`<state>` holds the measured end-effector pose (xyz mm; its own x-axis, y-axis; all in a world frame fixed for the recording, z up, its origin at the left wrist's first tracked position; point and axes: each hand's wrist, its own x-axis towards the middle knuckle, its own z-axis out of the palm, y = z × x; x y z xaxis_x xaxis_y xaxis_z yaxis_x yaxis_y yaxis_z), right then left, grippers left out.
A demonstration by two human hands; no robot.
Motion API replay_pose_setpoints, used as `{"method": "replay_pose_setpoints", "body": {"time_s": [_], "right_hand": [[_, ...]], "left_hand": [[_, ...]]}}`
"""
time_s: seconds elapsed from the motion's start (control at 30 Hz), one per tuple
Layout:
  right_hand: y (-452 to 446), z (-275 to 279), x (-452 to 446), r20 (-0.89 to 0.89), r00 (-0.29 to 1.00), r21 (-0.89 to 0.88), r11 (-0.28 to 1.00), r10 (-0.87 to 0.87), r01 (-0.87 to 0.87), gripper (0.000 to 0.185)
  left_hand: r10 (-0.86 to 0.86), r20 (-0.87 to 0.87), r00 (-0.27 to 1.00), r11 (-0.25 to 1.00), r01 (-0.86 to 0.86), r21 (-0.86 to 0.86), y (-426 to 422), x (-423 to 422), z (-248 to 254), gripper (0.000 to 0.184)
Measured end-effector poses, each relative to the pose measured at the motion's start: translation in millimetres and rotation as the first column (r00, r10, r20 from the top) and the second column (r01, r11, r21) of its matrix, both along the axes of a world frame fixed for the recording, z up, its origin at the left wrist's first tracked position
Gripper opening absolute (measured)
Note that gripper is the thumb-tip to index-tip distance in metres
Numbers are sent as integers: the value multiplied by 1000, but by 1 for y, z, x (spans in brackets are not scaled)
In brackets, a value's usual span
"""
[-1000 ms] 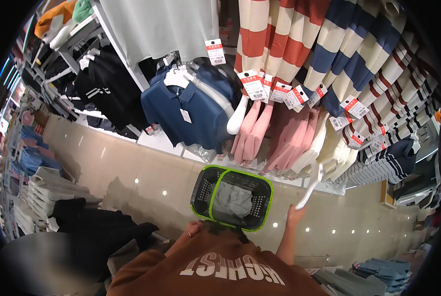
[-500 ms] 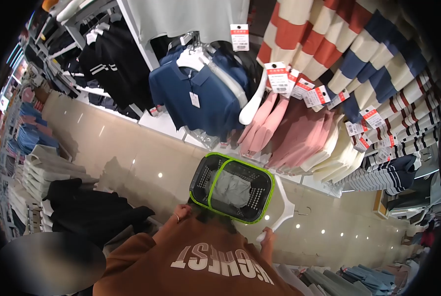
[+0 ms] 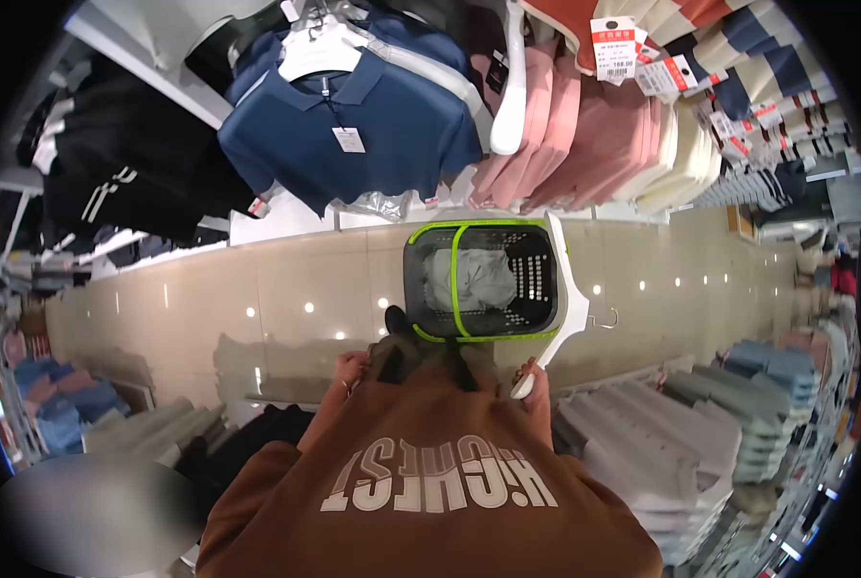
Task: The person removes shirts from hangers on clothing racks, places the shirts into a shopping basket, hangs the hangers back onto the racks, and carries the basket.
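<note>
My right hand [image 3: 534, 379] grips one end of a white clothes hanger [image 3: 569, 310], which reaches forward along the right side of a shopping basket; its metal hook points right. The dark basket [image 3: 412, 279], with bright green rim and handle, stands beyond my body. Light grey cloth [image 3: 486, 278] lies crumpled inside it. My left hand [image 3: 352, 366], a band on its wrist, is beside my trousers with its fingers curled and no visible object in them.
Blue polo shirts [image 3: 373, 125], pink garments [image 3: 536, 125] and striped ones hang on the rack ahead, with price tags [image 3: 613, 48]. Black clothes [image 3: 132, 154] hang at left. Folded grey garments [image 3: 642, 424] sit behind at right, dark ones [image 3: 247, 443] at left. Shiny tiled floor [image 3: 286, 299] runs between.
The view has turned and moved nearer the rack, so the basket appears higher and straighter. My right hand still holds the hanger; my left hand stays near my left side.
</note>
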<state>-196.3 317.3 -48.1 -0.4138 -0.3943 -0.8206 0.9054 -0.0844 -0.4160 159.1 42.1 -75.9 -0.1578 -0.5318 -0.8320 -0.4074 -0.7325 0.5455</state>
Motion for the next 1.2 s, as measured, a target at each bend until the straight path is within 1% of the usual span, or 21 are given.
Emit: {"method": "replay_pose_setpoints", "body": {"time_s": [0.07, 0.17, 0.2, 0.3, 0.33, 0.43, 0.5, 0.57, 0.63, 0.7, 0.73, 0.77, 0.83, 0.9, 0.93, 0.97, 1.0, 1.03, 1.1, 1.13, 1.2], "right_hand": [[6, 11, 30, -17, 1000, -104, 995, 7, -9, 29], [18, 31, 56, -101, 962, -51, 965, 253, -259, 38], [14, 48, 61, -95, 956, 19, 961, 277, -276, 38], [6, 58, 51, -209, 850, 87, 875, 483, -476, 35], [-15, 77, 42, -257, 826, 79, 862, 502, -500, 30], [-78, 88, 2, -539, 575, 306, 780, 615, -546, 23], [-148, 131, -24, -585, 268, 595, 630, 765, -499, 13], [-219, 174, -39, -700, -89, 698, 653, 708, -293, 10], [-284, 235, -44, -753, -213, 656, 687, 623, -313, 13], [-340, 264, -50, -789, -325, 612, 712, 521, -344, 19], [-365, 273, -56, -768, -355, 639, 665, 533, -386, 23], [-389, 282, -62, -747, -385, 665, 614, 542, -425, 27], [-431, 300, -60, -587, -523, 796, 556, 617, -238, 32], [-458, 315, -51, -610, -558, 755, 626, 563, -194, 36], [-468, 314, -49, -601, -538, 760, 630, 591, -157, 39], [-477, 312, -47, -592, -517, 766, 632, 618, -121, 42], [-481, 317, -44, -546, -507, 810, 574, 667, -118, 48], [-482, 316, -43, -536, -498, 825, 548, 682, -138, 47], [-486, 314, -42, -514, -488, 850, 496, 705, -179, 45], [-487, 297, -48, -539, -487, 830, 532, 687, -168, 39], [-486, 286, -55, -534, -482, 842, 489, 695, -228, 37]], "left_hand": [[-27, -6, 1000, 997, 27, 79, -23, 16, -5, 18], [-63, 9, 998, 989, 61, 135, -46, 22, 5, 18], [-69, 12, 998, 989, 67, 134, -54, 18, 8, 18], [-122, -82, 989, 983, 132, 131, -66, 25, -28, 17], [-129, -43, 991, 980, 134, 149, -67, 18, -27, 17], [-139, -199, 970, 973, 171, 157, -72, 11, -32, 16], [-146, -210, 967, 978, 173, 119, -71, 11, -34, 16], [-113, -213, 970, 984, 139, 114, -73, 11, -25, 16], [-29, -207, 978, 987, 60, 146, -72, 13, -6, 17], [32, -154, 988, 993, -15, 115, -69, 18, 1, 19], [67, -127, 990, 994, -54, 99, -65, 24, 0, 19], [63, -153, 986, 995, -50, 85, -58, 36, -12, 20], [50, -198, 979, 997, -39, 59, -46, 58, -43, 22], [22, -171, 985, 999, -28, -32, -34, 67, -38, 23], [7, -153, 988, 997, -18, -72, -26, 70, -31, 23], [17, -39, 999, 996, -20, -85, -18, 70, -26, 23], [28, 74, 997, 995, -21, -100, -15, 61, -3, 23], [42, 184, 982, 993, -21, -116, -14, 56, 9, 23], [-7, 37, 999, 993, 11, -114, -10, 81, -42, 23], [-30, -39, 999, 993, 25, -115, -8, 89, -61, 23], [35, -91, 995, 996, -42, -75, -6, 86, -49, 24]]}}
